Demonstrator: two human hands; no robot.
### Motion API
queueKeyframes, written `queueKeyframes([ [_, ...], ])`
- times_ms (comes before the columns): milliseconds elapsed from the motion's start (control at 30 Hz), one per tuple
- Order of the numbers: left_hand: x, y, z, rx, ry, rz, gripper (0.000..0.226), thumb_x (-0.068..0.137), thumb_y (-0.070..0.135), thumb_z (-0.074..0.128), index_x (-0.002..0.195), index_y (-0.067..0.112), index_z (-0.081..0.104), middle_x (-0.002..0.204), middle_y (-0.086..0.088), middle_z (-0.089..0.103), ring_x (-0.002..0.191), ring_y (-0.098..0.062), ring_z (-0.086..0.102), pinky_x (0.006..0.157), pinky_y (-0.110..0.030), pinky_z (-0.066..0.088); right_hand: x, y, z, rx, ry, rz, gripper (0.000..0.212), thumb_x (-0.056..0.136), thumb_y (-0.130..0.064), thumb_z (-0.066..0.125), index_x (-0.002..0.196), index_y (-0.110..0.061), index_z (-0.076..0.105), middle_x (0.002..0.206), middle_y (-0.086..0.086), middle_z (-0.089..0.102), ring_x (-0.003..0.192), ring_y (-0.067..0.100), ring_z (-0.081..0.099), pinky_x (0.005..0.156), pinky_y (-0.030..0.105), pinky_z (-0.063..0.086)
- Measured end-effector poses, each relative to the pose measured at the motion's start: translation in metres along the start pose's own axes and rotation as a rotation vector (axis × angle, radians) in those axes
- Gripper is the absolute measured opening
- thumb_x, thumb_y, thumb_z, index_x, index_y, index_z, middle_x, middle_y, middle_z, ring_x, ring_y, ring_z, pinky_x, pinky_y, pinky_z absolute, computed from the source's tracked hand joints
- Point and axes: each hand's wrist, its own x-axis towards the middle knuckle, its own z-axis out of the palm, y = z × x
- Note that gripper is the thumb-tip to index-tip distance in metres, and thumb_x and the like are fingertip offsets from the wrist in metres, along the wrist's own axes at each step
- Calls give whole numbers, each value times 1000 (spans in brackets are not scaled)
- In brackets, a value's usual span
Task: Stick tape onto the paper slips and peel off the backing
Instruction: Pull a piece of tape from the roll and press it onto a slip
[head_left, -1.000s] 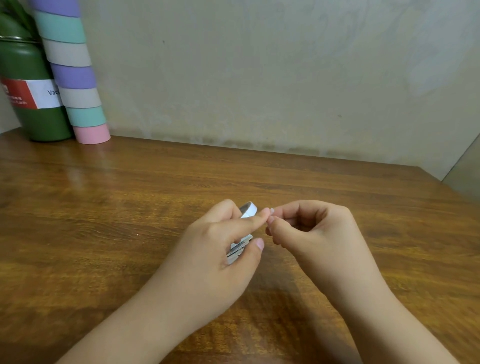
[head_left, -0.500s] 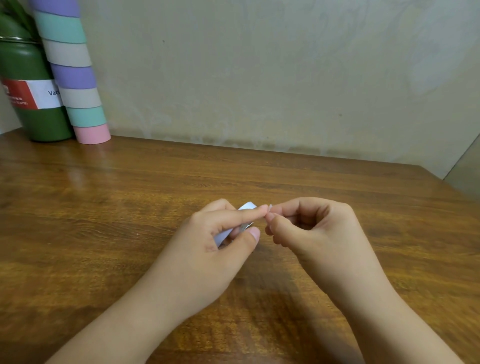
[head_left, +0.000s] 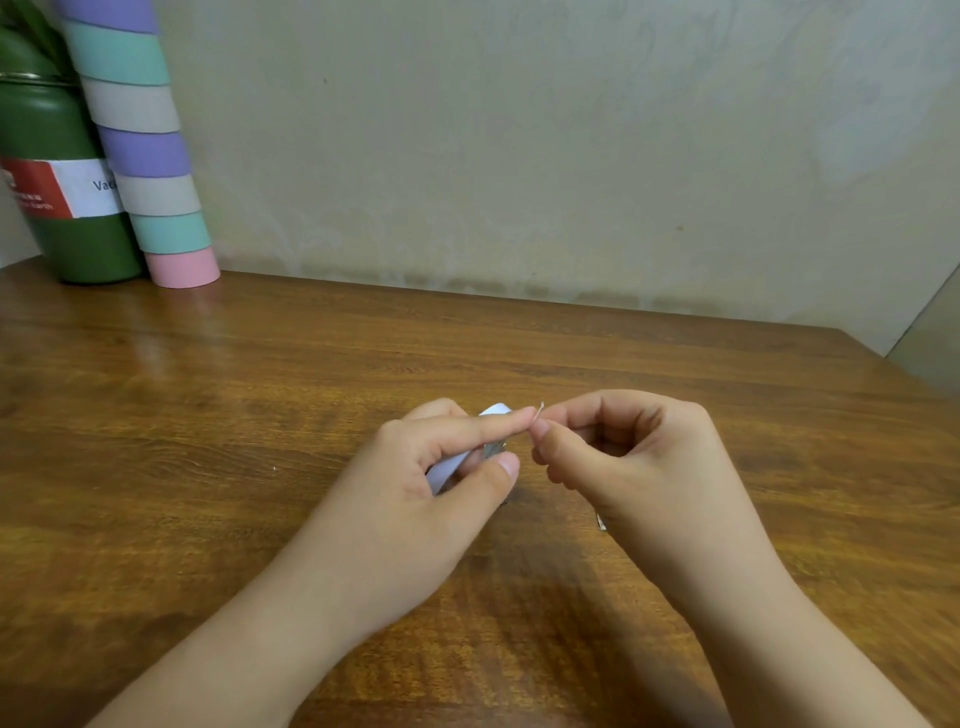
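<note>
Two hands over mid-counter. Left hand pinches the paper slip between thumb and forefinger, just above the wood. Right hand, fingers curled, nips a thin sliver, which I judge the backing. Step: peeling. Next: a steady pull rightward. Bottle and striped tube stand well apart, far left; open wood all round.

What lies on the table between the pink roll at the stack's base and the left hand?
Nothing: in the head view the wooden table is bare between the pink roll and the left hand, which holds a white paper slip.
</note>
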Motion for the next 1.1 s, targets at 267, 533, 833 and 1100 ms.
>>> queueKeyframes([
  [267,-3,0,4,169,4,47,34,78,31,54,104,49,64,77,9,43,66,-9,48,58,-13,38,0,6,3,-177,53,-57,12,77,-18,72,65,-18,72,50,-15,60,44,-3,50,47,6,34],
  [533,0,2,0,44,0,-9,23,84,31,60,101,44,70,74,9,48,68,0,51,64,-4,35,0,3,0,-87,-16,-11,11,77,-16,69,66,-17,73,58,-3,67,48,-4,52,49,9,39],
  [833,1,1,-2,-62,-28,-78,32,75,35,56,100,50,68,75,9,52,71,-2,56,66,-21,42,1,2,0,-61,-28,-15,11,78,-17,69,68,-17,74,56,-5,67,49,-3,55,49,9,41],
  [1100,2,3,-1,-118,-20,-89,32,74,32,57,99,48,69,68,12,47,55,2,44,59,-19,34,1,0,0,-58,-19,-14,12,78,-14,69,67,-16,73,52,-6,63,41,-3,50,41,8,34],
])
